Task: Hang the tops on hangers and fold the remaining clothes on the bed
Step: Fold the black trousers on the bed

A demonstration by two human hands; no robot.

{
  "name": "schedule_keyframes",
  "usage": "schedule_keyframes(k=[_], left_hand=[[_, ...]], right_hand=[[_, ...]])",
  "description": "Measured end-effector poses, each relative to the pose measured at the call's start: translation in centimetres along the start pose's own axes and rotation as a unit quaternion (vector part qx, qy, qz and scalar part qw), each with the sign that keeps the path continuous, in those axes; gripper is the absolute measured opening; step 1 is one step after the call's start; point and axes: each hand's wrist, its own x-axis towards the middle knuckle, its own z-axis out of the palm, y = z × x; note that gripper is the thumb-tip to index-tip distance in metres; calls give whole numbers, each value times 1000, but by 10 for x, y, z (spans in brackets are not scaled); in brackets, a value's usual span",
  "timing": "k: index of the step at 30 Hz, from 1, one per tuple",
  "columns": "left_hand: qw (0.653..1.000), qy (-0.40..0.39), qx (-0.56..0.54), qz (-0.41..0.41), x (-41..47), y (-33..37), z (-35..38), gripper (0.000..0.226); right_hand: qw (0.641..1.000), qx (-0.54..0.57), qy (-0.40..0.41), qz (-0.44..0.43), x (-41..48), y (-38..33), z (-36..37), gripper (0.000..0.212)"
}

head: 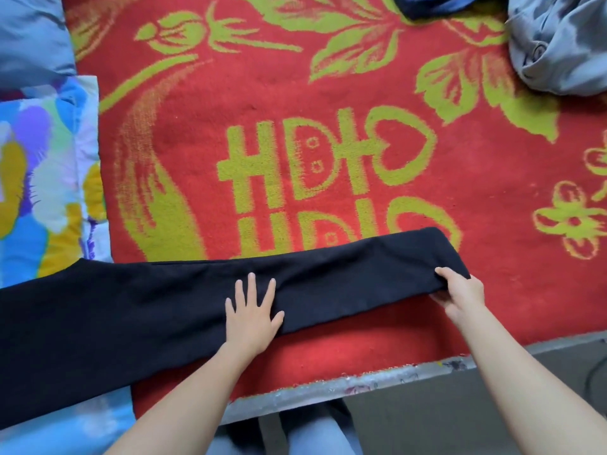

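Observation:
A long black garment [147, 310] lies stretched across the near edge of the bed, from the left border to right of centre. My left hand [251, 318] presses flat on its middle with the fingers spread. At the right end of the garment, my right hand [461, 292] grips the cloth, thumb on top and fingers underneath. The right end looks folded into a narrow band.
The bed is covered by a red blanket [328, 93] with a yellow-green flower pattern. A crumpled grey garment [558, 44] lies at the far right, a dark blue one [437, 4] at the top edge. A colourful quilt [42, 165] and a blue pillow [29, 34] lie left. The bed's front edge [361, 385] runs near my legs.

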Motion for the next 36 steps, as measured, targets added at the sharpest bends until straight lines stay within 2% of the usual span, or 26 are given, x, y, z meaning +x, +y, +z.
schedule_keyframes(k=[2,5,7,9,11,12,14,16,18,19,20,21,22,23,24,25,26,28,32,34,35,36], left_hand=[[999,-42,-1,-4,1,-3,2,69],[998,-45,-43,10,-1,-7,-5,66],[993,-44,-105,14,-4,-16,-10,63],[979,-25,-201,13,-10,-28,-13,60],[937,-30,-348,4,-12,-31,-17,56],[899,-34,-436,-11,-16,-37,-19,53],[782,-70,-617,-51,-23,-46,-29,49],[619,-116,-772,-81,-29,-53,-37,65],[469,-122,-871,-83,-31,-68,-45,81],[417,-119,-897,-86,-32,-75,-50,79],[397,-116,-906,-90,-32,-80,-54,72],[405,-113,-903,-90,-31,-84,-57,61],[444,-107,-885,-84,-29,-86,-59,44],[501,-85,-857,-86,-26,-87,-56,23],[552,-51,-827,-90,-23,-88,-53,10],[587,-21,-803,-97,-19,-90,-49,16],[605,-2,-790,-98,-18,-91,-47,21],[612,31,-786,-83,-19,-94,-50,26],[619,79,-777,-74,-27,-106,-44,28],[634,104,-758,-111,-28,-115,-33,30],[669,121,-719,-147,-27,-118,-26,38],[728,131,-644,-196,-26,-118,-17,49]], right_hand=[[999,-1,-26,-33,-8,2,2,22],[993,-5,-42,-106,-25,-4,10,21],[979,-60,-45,-190,-47,-4,20,22],[942,-137,-69,-298,-82,5,35,19],[884,-201,-100,-409,-116,19,49,21],[844,-219,-120,-475,-134,31,59,20],[771,-248,-169,-561,-165,57,79,21],[724,-284,-212,-592,-189,83,99,27],[688,-329,-264,-591,-208,108,117,35],[671,-360,-284,-583,-214,120,124,40],[652,-394,-315,-566,-216,130,129,44],[638,-422,-335,-551,-215,140,134,45],[626,-446,-353,-534,-212,146,137,44],[624,-463,-373,-507,-210,148,139,44],[605,-495,-394,-483,-207,147,137,46],[587,-511,-399,-485,-205,146,134,50],[576,-512,-381,-511,-202,146,129,51],[571,-529,-338,-529,-190,145,119,50],[594,-613,-206,-479,-154,133,102,55],[572,-659,-194,-448,-137,128,97,70],[551,-678,-199,-443,-131,128,97,79],[528,-695,-207,-443,-126,130,97,90]])
